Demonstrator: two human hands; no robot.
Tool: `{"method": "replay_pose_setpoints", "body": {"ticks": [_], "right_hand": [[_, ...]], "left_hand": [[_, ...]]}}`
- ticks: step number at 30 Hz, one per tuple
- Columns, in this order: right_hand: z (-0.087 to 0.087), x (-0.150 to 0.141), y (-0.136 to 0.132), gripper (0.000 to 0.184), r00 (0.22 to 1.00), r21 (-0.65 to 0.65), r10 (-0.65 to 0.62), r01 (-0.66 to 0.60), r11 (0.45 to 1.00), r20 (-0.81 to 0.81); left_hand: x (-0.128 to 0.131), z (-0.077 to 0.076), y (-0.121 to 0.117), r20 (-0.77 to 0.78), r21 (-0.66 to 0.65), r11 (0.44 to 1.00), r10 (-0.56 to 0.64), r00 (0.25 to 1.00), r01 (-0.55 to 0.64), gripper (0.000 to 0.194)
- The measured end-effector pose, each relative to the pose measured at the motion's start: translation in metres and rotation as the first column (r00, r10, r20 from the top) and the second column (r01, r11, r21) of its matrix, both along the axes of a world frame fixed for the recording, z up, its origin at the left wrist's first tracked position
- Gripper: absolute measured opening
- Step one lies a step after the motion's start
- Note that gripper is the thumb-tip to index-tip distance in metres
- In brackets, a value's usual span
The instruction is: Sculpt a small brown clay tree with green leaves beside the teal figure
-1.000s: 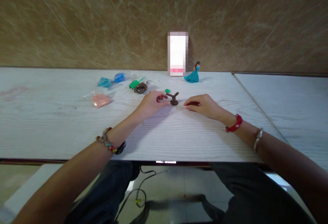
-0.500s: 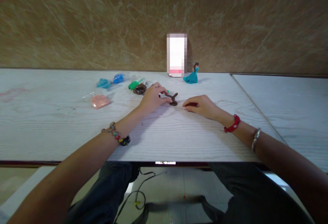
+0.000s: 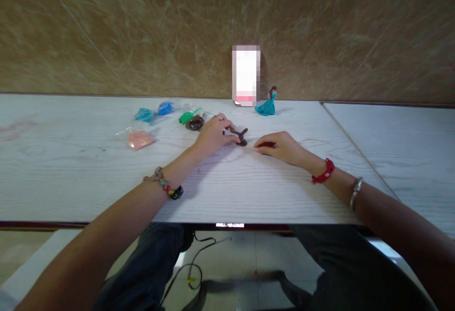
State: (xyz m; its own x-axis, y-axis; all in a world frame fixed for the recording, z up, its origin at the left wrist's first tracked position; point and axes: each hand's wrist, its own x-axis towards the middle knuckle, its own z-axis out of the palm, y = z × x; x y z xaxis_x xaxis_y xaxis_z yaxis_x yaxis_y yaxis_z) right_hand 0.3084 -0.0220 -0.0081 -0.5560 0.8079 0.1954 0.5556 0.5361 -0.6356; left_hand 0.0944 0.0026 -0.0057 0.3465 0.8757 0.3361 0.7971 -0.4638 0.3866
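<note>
A small brown clay piece point(image 3: 243, 136) with thin branching arms and a rounded base rests on the white table. My left hand point(image 3: 214, 135) reaches it from the left, its thumb and fingers closed around one side, which they partly hide. Just to the right of the clay is my right hand point(image 3: 280, 147), apart from it. Its thumb and fingertips are pressed together low over the tabletop. Whether anything tiny is pinched there cannot be made out.
Bagged clay in teal point(image 3: 144, 114), blue point(image 3: 165, 108), green point(image 3: 186, 117), brown point(image 3: 195, 123) and peach point(image 3: 140, 140) lies at the left. A blurred-out upright screen point(image 3: 246, 76) leans on the wall beside a figurine in a teal dress point(image 3: 267, 106).
</note>
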Motion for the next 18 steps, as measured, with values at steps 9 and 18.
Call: {"method": "replay_pose_setpoints", "body": {"ticks": [9,18], "right_hand": [[0.0,-0.0002,0.0001,0.015,1.0,0.001,-0.004,0.004,1.0,-0.009],[0.0015,-0.0001,-0.0023,0.016,1.0,-0.016,-0.01,0.01,1.0,0.009]], "left_hand": [[-0.0007,-0.0047,0.0018,0.01,0.009,1.0,-0.026,1.0,0.025,0.027],[-0.0007,-0.0043,0.0047,0.016,-0.001,1.0,-0.023,1.0,0.023,0.023]]}}
